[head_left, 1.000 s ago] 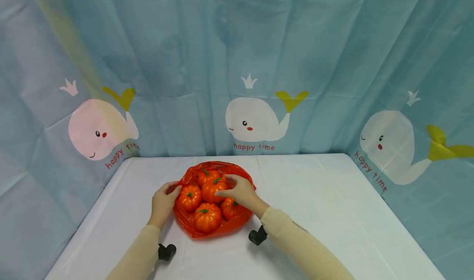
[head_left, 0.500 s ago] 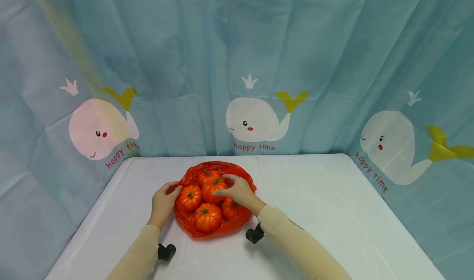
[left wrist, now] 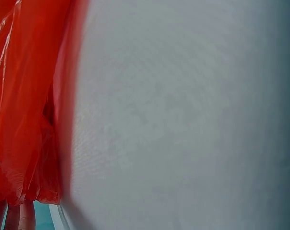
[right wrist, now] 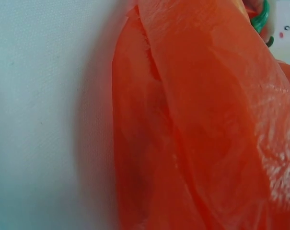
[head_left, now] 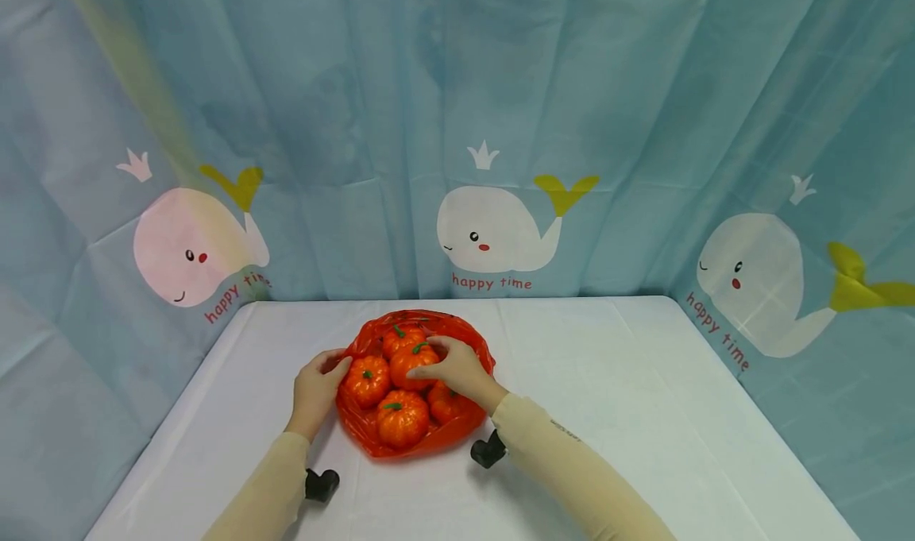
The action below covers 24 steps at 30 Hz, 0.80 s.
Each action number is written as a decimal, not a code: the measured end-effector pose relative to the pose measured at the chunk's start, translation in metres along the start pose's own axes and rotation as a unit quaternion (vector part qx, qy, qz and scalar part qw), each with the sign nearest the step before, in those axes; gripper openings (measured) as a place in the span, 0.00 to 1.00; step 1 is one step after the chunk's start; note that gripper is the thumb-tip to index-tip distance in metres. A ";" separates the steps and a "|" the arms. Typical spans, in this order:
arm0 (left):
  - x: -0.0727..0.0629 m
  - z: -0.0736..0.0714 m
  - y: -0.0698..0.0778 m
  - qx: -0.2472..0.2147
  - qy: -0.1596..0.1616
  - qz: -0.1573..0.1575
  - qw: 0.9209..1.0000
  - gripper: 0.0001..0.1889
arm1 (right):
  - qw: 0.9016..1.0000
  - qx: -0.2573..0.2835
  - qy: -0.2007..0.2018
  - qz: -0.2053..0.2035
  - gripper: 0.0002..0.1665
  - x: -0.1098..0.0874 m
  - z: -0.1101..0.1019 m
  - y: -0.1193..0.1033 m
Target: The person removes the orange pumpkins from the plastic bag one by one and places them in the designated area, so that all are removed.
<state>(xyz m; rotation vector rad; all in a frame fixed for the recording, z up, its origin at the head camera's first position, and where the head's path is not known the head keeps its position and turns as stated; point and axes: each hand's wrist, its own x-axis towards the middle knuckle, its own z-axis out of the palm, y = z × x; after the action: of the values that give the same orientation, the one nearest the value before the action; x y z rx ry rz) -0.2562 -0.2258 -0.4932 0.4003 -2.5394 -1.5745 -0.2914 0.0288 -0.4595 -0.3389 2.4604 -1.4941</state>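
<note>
In the head view a red plastic bag (head_left: 461,431), its mouth spread wide, lies on the white table with several small orange pumpkins in it. My left hand (head_left: 314,390) holds the bag's left rim. In the left wrist view its fingertips (left wrist: 26,215) show below the red plastic (left wrist: 20,120). With thumb and fingers, my right hand (head_left: 461,370) grips a pumpkin (head_left: 409,369) that has a green stem, on top of the others. A front pumpkin (head_left: 402,422) and a left one (head_left: 368,380) sit beside it. The bag's side (right wrist: 197,110) fills much of the right wrist view.
The white table (head_left: 608,398) stretches around the bag. Behind it and at both sides hangs a blue curtain (head_left: 343,231) printed with whales. Black wrist mounts (head_left: 323,485) stick out from the beige sleeves near the table surface.
My right hand and forearm have shifted slightly left, still gripping the same pumpkin. The left hand and the bag stay practically where they were.
</note>
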 end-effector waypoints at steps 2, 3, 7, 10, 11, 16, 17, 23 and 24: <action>0.000 0.000 0.000 0.001 0.001 0.000 1.000 0.24 | 1.000 -0.002 -0.002 0.000 0.45 -0.001 0.001 -0.001; 0.000 0.000 0.000 0.001 0.001 0.000 1.000 0.24 | 1.000 -0.004 -0.003 0.000 0.45 -0.001 0.001 -0.002; 0.000 0.000 0.000 0.002 0.002 0.000 1.000 0.24 | 1.000 -0.010 -0.003 -0.001 0.45 -0.002 0.003 -0.004; 0.000 0.000 0.001 0.003 -0.001 0.000 1.000 0.24 | 1.000 -0.014 0.000 -0.006 0.46 -0.002 0.005 -0.004; 0.000 0.000 0.001 0.002 -0.001 0.000 1.000 0.24 | 1.000 -0.015 0.002 -0.009 0.46 -0.001 0.005 -0.004; 0.000 -0.001 0.000 0.002 -0.003 0.001 1.000 0.24 | 1.000 -0.019 0.005 -0.015 0.46 0.001 0.007 -0.003; 0.000 -0.001 0.000 0.001 -0.002 0.001 1.000 0.24 | 1.000 -0.022 0.004 -0.015 0.47 0.001 0.008 -0.003; 0.000 -0.001 0.000 0.000 -0.001 0.001 1.000 0.24 | 0.999 -0.036 0.002 -0.027 0.50 0.003 0.010 -0.003; 0.000 -0.001 0.000 0.000 -0.001 0.001 1.000 0.24 | 0.999 -0.037 0.002 -0.029 0.50 0.003 0.010 -0.003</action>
<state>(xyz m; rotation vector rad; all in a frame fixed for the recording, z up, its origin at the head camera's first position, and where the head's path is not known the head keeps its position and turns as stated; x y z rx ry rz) -0.2557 -0.2262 -0.4930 0.3971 -2.5397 -1.5754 -0.2904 0.0181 -0.4616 -0.4248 2.5340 -1.4304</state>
